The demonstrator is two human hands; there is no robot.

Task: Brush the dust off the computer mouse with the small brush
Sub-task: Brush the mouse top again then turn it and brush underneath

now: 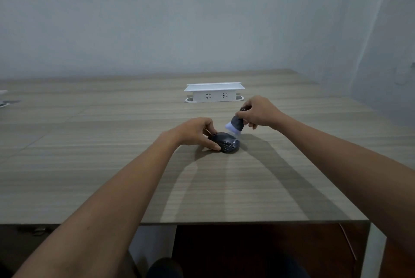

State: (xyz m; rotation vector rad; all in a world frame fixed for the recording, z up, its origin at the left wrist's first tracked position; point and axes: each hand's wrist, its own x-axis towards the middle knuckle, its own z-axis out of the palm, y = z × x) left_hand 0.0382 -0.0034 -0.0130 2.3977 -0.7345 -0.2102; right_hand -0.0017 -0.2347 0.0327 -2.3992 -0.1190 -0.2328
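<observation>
Right now I'm steadying the black computer mouse (225,143) with my left hand (197,130), thumb curled along its near edge and fingers hooked over its far side, so it's pinned flat on the wood-grain surface (112,154). My right hand (258,112) is hovering just beyond and to the right of the left one, fingers wrapped tight round the dark handle of the small brush (235,124). I'm tilting the brush so its pale bristles are pointing down and to the left, sitting right above the far end of the mouse; whether the tips are actually touching it, I can't tell from this angle. Further out, beyond both hands, a white socket box (213,92) is standing upright on the surface, well apart from the mouse.
</observation>
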